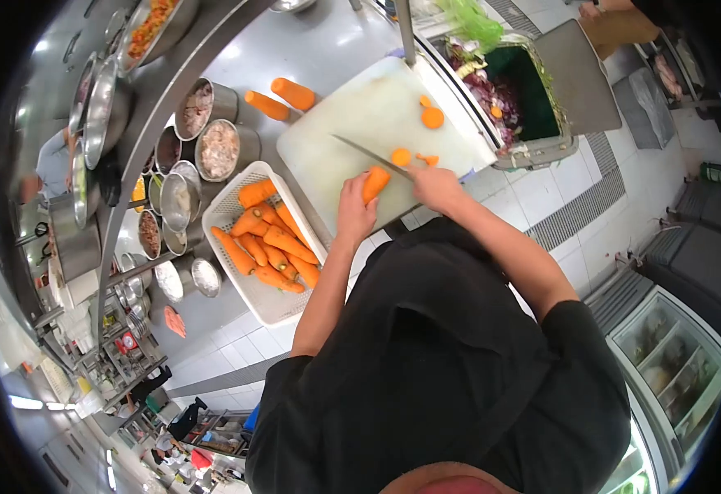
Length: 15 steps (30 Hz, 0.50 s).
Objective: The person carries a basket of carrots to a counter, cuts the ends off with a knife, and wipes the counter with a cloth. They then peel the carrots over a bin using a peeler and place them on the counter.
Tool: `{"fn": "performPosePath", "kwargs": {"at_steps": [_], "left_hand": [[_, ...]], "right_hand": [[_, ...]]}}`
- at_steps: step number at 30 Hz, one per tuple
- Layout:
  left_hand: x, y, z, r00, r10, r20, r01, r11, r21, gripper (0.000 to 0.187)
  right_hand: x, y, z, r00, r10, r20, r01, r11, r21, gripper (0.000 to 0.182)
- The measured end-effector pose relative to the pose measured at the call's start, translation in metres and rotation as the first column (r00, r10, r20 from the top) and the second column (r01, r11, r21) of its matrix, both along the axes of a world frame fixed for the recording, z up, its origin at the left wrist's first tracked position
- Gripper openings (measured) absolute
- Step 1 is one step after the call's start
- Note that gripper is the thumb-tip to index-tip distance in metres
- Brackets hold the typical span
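Note:
On the white cutting board [336, 115], my left hand [355, 206] is closed around a carrot [374, 183]. My right hand [437, 188] grips a long knife [369, 152] by its handle, the blade pointing to the far left over the board. Cut carrot ends [401, 156] lie near the knife, and another round piece [432, 118] sits farther up the board. Two trimmed carrots, one of them thicker [293, 94] and one slimmer [267, 105], rest beyond the board's left edge. A white plastic basket [273, 309] full of whole carrots [266, 239] stands left of my left hand.
A green bin [533, 90] with vegetable scraps stands right of the board. Metal pots [227, 151] of food crowd the counter at left, below a shelf holding bowls [107, 115]. A glass-topped fridge [669, 362] is at lower right. Other people appear in the background.

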State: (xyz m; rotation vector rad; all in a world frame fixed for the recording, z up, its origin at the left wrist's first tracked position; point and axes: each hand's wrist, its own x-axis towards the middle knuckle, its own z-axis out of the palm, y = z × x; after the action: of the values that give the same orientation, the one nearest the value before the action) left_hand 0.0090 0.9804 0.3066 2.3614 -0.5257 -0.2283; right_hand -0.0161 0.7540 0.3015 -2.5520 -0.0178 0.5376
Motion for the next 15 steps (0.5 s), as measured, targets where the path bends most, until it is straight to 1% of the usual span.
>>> {"fn": "performPosePath", "kwargs": {"at_steps": [2, 3, 5, 7, 9, 10, 12, 13, 14, 15], "left_hand": [[0.026, 0.000, 0.003, 0.984, 0.066, 0.164, -0.059, 0.997, -0.045, 0.046], [0.044, -0.004, 0.011, 0.983, 0.069, 0.171, -0.062, 0.997, -0.044, 0.046], [0.094, -0.024, 0.044, 0.959, 0.065, 0.275, -0.054, 0.997, -0.046, 0.038], [0.146, -0.043, 0.063, 0.933, 0.005, 0.361, -0.005, 1.000, -0.002, 0.028], [0.196, -0.060, 0.077, 0.934, -0.099, 0.343, 0.027, 0.978, 0.208, 0.022], [0.221, -0.066, 0.069, 0.935, -0.099, 0.342, 0.031, 0.979, 0.201, 0.022], [0.266, -0.073, 0.048, 0.926, -0.224, 0.304, 0.061, 0.883, 0.466, 0.022], [0.281, -0.073, 0.033, 0.924, -0.229, 0.305, 0.070, 0.888, 0.455, 0.022], [0.295, -0.071, 0.015, 0.936, -0.226, 0.272, 0.059, 0.858, 0.510, 0.022], [0.300, -0.074, 0.012, 0.946, -0.217, 0.241, 0.045, 0.824, 0.565, 0.023]], "right_hand": [[-0.006, -0.030, 0.007, 0.995, -0.091, -0.044, 0.089, 0.995, -0.053, 0.028], [-0.009, -0.048, 0.005, 0.987, -0.148, -0.058, 0.143, 0.986, -0.090, 0.029], [-0.023, -0.081, 0.013, 0.965, -0.256, 0.052, 0.261, 0.959, -0.114, 0.027], [-0.035, -0.108, 0.014, 0.963, -0.260, 0.073, 0.269, 0.951, -0.151, 0.025], [-0.042, -0.117, 0.022, 0.960, -0.267, 0.089, 0.280, 0.940, -0.195, 0.024], [-0.045, -0.115, 0.030, 0.955, -0.284, 0.081, 0.295, 0.935, -0.196, 0.022], [-0.051, -0.107, 0.035, 0.949, -0.307, 0.075, 0.315, 0.927, -0.205, 0.021], [-0.054, -0.101, 0.031, 0.963, -0.255, 0.092, 0.267, 0.947, -0.178, 0.021], [-0.055, -0.098, 0.028, 0.973, -0.203, 0.111, 0.218, 0.964, -0.153, 0.022], [-0.053, -0.098, 0.026, 0.982, -0.179, 0.065, 0.187, 0.971, -0.148, 0.025]]}}
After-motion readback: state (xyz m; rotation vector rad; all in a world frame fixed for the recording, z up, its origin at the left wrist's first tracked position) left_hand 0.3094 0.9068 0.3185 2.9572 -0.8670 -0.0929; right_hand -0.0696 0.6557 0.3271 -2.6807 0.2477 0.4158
